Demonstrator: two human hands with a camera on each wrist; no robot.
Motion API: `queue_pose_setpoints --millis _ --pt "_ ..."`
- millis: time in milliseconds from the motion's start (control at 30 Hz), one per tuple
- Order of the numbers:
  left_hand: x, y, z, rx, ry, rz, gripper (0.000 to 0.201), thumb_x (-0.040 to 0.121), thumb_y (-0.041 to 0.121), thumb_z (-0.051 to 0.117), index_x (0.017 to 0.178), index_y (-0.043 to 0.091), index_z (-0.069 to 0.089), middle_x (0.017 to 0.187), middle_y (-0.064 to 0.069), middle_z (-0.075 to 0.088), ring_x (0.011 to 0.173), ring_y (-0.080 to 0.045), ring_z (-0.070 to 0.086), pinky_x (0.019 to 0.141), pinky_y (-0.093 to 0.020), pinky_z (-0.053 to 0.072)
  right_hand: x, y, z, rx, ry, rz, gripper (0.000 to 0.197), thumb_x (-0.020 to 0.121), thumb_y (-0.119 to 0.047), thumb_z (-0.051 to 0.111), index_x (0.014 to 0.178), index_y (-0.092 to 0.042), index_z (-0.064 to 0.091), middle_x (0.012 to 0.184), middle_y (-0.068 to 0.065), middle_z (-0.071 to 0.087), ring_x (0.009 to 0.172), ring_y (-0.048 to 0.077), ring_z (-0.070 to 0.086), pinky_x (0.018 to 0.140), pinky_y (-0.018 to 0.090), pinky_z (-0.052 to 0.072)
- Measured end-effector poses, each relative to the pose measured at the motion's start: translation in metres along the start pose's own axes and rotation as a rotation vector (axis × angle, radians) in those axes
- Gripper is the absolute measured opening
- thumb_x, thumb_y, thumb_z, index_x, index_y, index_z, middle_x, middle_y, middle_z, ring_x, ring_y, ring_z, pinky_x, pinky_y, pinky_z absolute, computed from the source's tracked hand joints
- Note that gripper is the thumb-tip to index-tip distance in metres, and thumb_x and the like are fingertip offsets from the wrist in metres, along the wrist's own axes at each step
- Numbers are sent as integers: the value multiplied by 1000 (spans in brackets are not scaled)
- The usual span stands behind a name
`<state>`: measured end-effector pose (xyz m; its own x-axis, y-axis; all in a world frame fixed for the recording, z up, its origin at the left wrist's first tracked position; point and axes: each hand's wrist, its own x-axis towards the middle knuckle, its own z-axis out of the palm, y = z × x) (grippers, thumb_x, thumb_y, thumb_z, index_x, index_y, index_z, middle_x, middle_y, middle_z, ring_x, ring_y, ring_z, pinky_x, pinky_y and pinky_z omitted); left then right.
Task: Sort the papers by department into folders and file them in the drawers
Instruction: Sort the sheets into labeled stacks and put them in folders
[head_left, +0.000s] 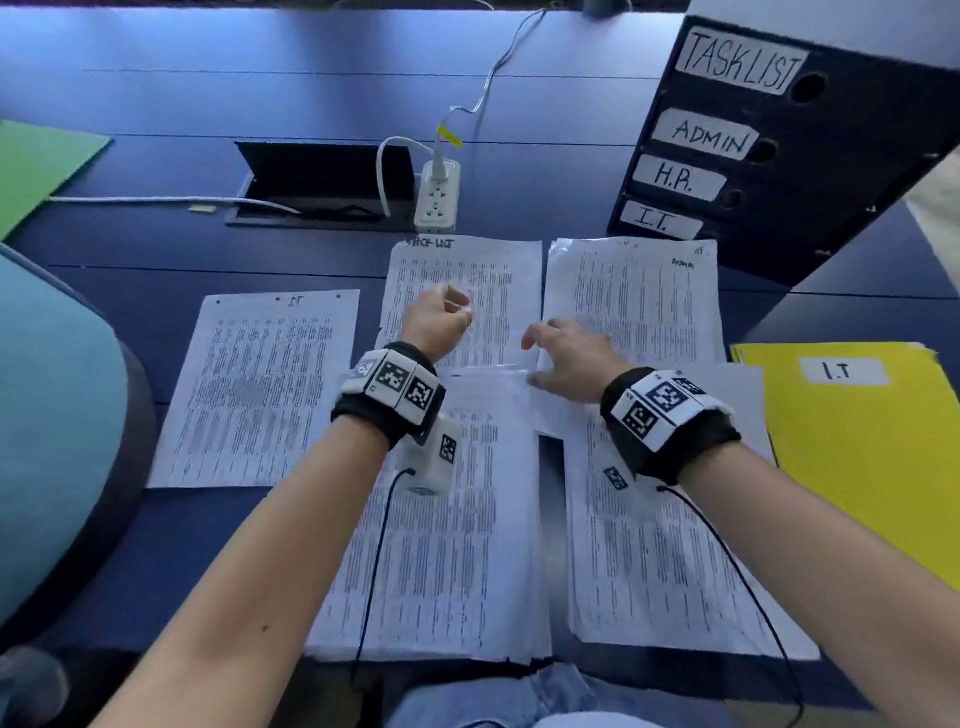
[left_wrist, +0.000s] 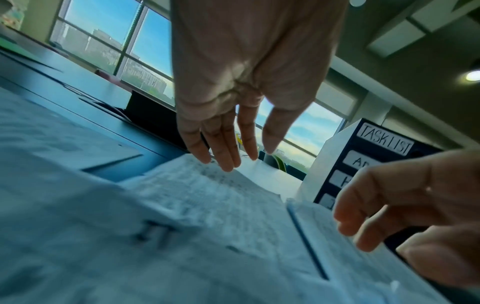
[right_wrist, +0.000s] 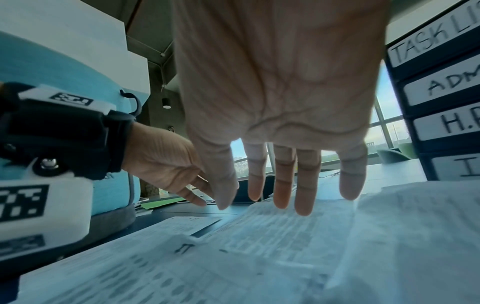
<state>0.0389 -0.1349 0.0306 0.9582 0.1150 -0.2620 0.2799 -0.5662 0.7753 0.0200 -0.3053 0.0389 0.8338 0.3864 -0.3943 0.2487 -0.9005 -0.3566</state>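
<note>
The fingers (left_wrist: 226, 148) of the left hand (head_left: 435, 325) hang straight and close together over the far middle pile (head_left: 462, 296), holding nothing; whether the tips touch the top sheet I cannot tell. The right hand (head_left: 566, 358) is spread, fingers straight and apart, low over the near edge of the far right pile (head_left: 634, 296). Around them the papers lie sorted on the bench (head_left: 218, 109): one sheet headed IT (head_left: 257, 387) to the left, two thick piles (head_left: 436, 530) nearest the person. A yellow IT folder (head_left: 862, 452) waits at the right, the labelled drawers (head_left: 753, 150) behind. Sorting looks nearly done; next, I'd judge, a pile must be squared, gathered and slipped into its matching folder.
</note>
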Motion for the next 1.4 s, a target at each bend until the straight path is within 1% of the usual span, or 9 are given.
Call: queue_pose_setpoints --millis 133,300,467,833,1000,1067,1133,1300,1400 --pt "-7 -42 -24 208 -17 -26 29 90 11 52 118 4 56 121 -11 58 112 -23 54 91 -23 40 4 -39 21 58 -41 -35 38 90 -25 56 124 -16 45 130 6 44 117 25 46 102 46 35" --pt "-20 -97 -41 611 -161 -55 56 82 24 66 134 20 42 129 -7 49 122 -25 41 105 -47 34 12 -73 59 70 -107 -12 44 85 -25 63 125 -15 46 131 4 44 117 22 46 101 43 38" --pt "-39 -122 -50 576 -291 91 89 70 29 76 141 20 24 135 -8 39 125 -26 32 105 -44 31 19 -96 89 9 -55 39 73 71 -36 76 131 -17 39 134 4 39 125 22 35 103 45 35" --pt "-45 -131 -50 649 -182 341 65 73 28 74 127 17 39 139 -7 33 127 -26 31 107 -46 31 26 -107 99 -150 29 130 102 61 -50 78 139 -17 23 142 2 30 131 22 28 106 48 23" --pt "-34 -138 -63 445 -131 419 20 93 24 50 101 7 56 95 -6 57 90 -20 52 86 -37 45 16 -109 107 -203 130 130 106 66 -54 73 144 -18 12 150 2 19 137 21 20 110 48 15" --pt "-32 -141 -69 249 -117 387 20 96 16 46 82 6 56 67 -1 50 61 -13 44 62 -26 42 10 -110 111 -239 162 131 107 69 -56 70 147 -18 7 152 2 13 139 22 14 111 50 10" --pt "-31 -142 -77 151 -87 333 25 96 13 46 77 2 57 59 -3 45 52 -9 36 51 -17 32 5 -110 115 -277 174 142 107 72 -58 66 148 -17 3 154 1 8 141 23 10 112 51 6" --pt "-22 -148 -89 108 -115 229 27 95 19 49 78 2 61 60 -4 48 55 -13 41 55 -21 34 3 -113 115 -287 200 150 95 73 -54 67 144 -18 15 152 5 12 140 24 13 111 52 3" --pt "-17 -154 -91 -18 -165 164 44 96 30 44 79 -7 62 68 -10 53 64 -17 47 65 -27 39 2 -119 117 -351 251 105 74 71 -48 72 129 -17 39 138 4 40 131 22 32 109 57 7"
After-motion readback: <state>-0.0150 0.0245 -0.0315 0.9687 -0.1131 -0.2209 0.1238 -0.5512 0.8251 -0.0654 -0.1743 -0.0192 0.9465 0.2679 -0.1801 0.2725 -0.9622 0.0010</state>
